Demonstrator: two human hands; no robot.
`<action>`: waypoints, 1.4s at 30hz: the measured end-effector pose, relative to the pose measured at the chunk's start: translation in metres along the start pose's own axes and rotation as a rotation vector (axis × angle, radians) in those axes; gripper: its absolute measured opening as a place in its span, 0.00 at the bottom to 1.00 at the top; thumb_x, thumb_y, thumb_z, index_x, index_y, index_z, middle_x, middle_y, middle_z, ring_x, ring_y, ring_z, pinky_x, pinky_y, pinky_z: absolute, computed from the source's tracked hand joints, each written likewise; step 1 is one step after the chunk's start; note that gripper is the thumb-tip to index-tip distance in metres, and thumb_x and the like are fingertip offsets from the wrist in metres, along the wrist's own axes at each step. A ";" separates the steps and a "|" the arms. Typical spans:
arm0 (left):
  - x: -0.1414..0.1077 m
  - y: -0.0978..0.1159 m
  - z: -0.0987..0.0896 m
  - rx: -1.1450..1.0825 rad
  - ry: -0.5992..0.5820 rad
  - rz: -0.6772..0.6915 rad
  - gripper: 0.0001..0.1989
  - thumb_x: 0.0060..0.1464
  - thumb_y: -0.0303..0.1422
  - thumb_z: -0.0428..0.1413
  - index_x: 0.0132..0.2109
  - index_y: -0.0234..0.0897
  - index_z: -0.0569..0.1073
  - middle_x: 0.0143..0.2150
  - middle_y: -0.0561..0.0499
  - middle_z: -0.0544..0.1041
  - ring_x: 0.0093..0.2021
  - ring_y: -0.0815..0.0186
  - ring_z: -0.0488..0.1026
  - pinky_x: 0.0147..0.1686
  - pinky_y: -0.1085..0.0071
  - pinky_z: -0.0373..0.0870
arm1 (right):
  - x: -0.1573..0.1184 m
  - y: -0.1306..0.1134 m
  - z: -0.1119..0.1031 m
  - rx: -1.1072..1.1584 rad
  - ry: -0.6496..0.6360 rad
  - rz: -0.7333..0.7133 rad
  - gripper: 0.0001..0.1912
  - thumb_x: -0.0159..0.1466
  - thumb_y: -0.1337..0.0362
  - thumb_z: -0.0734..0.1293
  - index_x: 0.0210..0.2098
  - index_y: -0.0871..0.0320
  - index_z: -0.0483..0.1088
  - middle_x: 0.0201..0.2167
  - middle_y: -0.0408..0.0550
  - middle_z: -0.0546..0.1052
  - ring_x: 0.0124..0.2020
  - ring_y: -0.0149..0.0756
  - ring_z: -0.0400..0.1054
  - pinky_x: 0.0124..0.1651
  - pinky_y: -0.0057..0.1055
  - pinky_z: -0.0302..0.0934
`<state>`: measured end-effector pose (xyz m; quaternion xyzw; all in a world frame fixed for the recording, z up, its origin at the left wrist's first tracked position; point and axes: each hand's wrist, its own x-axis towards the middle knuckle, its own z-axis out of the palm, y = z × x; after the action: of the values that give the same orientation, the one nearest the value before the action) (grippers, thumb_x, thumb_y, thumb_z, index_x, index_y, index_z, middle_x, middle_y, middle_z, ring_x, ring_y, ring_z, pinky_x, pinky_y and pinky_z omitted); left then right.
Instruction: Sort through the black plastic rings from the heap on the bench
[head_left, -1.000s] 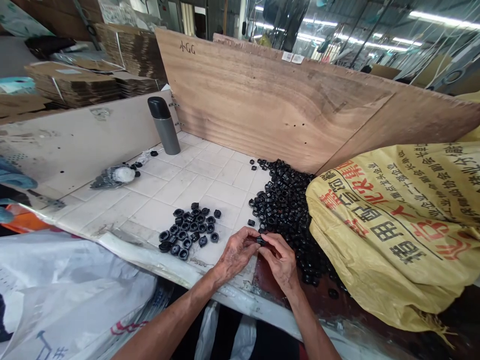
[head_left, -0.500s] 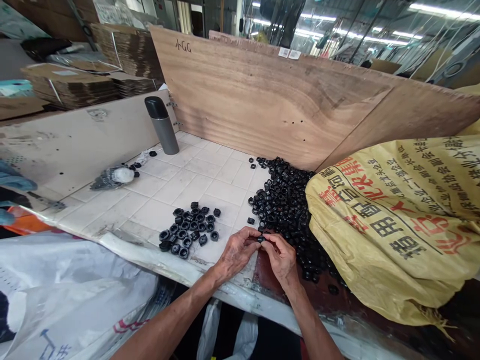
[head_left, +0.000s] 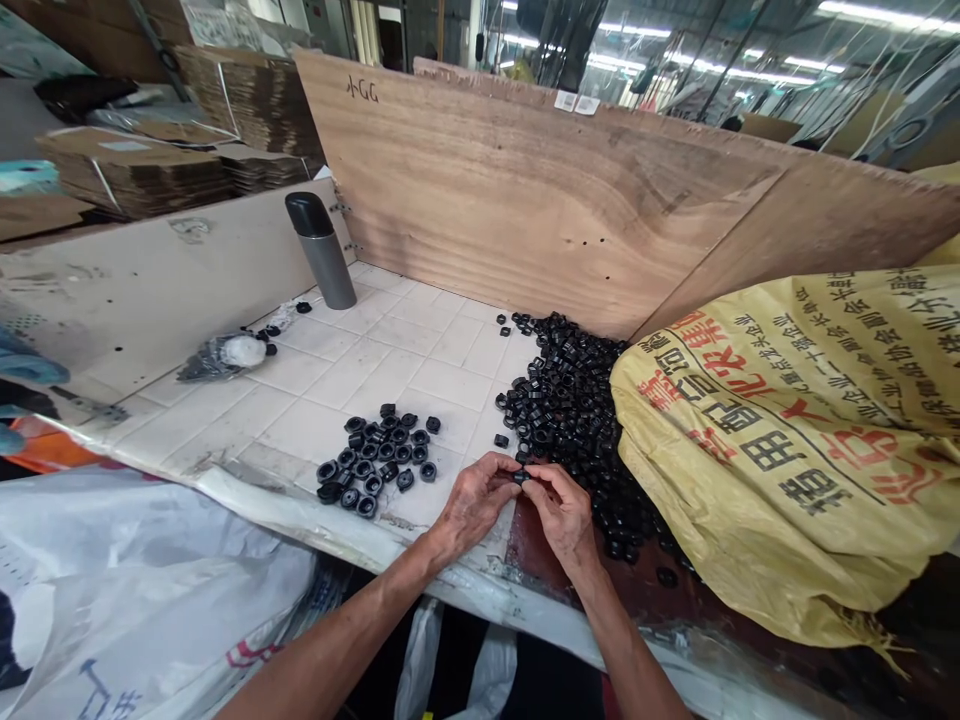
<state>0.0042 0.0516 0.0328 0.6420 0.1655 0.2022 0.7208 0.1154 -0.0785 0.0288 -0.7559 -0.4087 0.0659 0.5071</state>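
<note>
Near the table's front edge, my left hand (head_left: 480, 500) and my right hand (head_left: 561, 510) meet fingertip to fingertip. Both pinch one small black part (head_left: 520, 477) between thumbs and forefingers; fingers partly cover it. Just beyond and to the right spreads a big heap of similar black parts (head_left: 559, 385), reaching down beside my right hand. To the left of my left hand lies a smaller, loose group of round black parts (head_left: 386, 452), several with their hollow side up. A single black part (head_left: 501, 440) sits between the two groups.
A yellow printed sack (head_left: 795, 450) lies at the right against the heap. A grey bottle (head_left: 328, 262) stands at the back left, near a clear bag of dark pieces (head_left: 217, 358). A wooden board (head_left: 510, 190) walls the back. A white sack (head_left: 150, 580) hangs front left.
The view has shifted very slightly. Both hands keep their pinch on the small black part, with hardly any movement.
</note>
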 end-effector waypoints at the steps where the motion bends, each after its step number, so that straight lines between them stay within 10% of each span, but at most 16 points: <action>1: -0.001 0.000 0.000 0.066 -0.006 0.043 0.10 0.58 0.34 0.58 0.47 0.38 0.73 0.44 0.48 0.78 0.44 0.61 0.78 0.49 0.64 0.75 | 0.000 0.000 0.000 -0.023 -0.010 0.014 0.08 0.67 0.59 0.66 0.42 0.54 0.75 0.38 0.47 0.80 0.38 0.38 0.75 0.42 0.32 0.70; 10: -0.006 0.007 0.000 0.212 -0.110 0.205 0.09 0.61 0.29 0.54 0.48 0.40 0.74 0.46 0.48 0.77 0.46 0.62 0.76 0.50 0.65 0.74 | 0.003 0.005 0.007 -0.270 -0.015 -0.104 0.22 0.73 0.58 0.57 0.26 0.56 0.73 0.22 0.47 0.77 0.25 0.35 0.71 0.31 0.29 0.61; 21: -0.001 -0.003 0.003 -0.089 -0.036 -0.019 0.11 0.59 0.34 0.58 0.47 0.37 0.71 0.40 0.48 0.80 0.39 0.62 0.79 0.44 0.66 0.76 | -0.005 -0.005 -0.002 -0.074 -0.072 -0.033 0.13 0.69 0.59 0.62 0.49 0.55 0.73 0.33 0.49 0.80 0.30 0.39 0.75 0.38 0.32 0.68; 27: -0.004 -0.002 0.001 0.055 -0.068 0.045 0.10 0.59 0.33 0.58 0.48 0.37 0.73 0.43 0.48 0.79 0.42 0.62 0.78 0.47 0.66 0.74 | -0.003 -0.001 0.003 -0.218 0.037 -0.046 0.25 0.71 0.57 0.58 0.18 0.55 0.66 0.15 0.42 0.67 0.19 0.32 0.62 0.27 0.28 0.57; 32: -0.002 -0.002 0.000 0.022 -0.025 0.018 0.11 0.59 0.34 0.58 0.48 0.37 0.72 0.40 0.49 0.79 0.39 0.63 0.78 0.44 0.66 0.75 | -0.003 -0.009 -0.001 -0.085 0.006 0.028 0.19 0.71 0.57 0.55 0.33 0.57 0.73 0.19 0.39 0.69 0.20 0.31 0.62 0.29 0.26 0.58; 42: -0.001 -0.004 -0.001 0.050 0.007 0.041 0.11 0.59 0.32 0.57 0.49 0.38 0.72 0.43 0.48 0.79 0.42 0.63 0.78 0.47 0.66 0.74 | -0.005 -0.011 -0.003 -0.086 -0.037 0.009 0.21 0.69 0.57 0.61 0.21 0.57 0.66 0.17 0.38 0.63 0.20 0.29 0.58 0.28 0.26 0.53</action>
<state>0.0033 0.0521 0.0290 0.6622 0.1598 0.2150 0.6998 0.1076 -0.0828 0.0377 -0.7774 -0.4169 0.0645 0.4665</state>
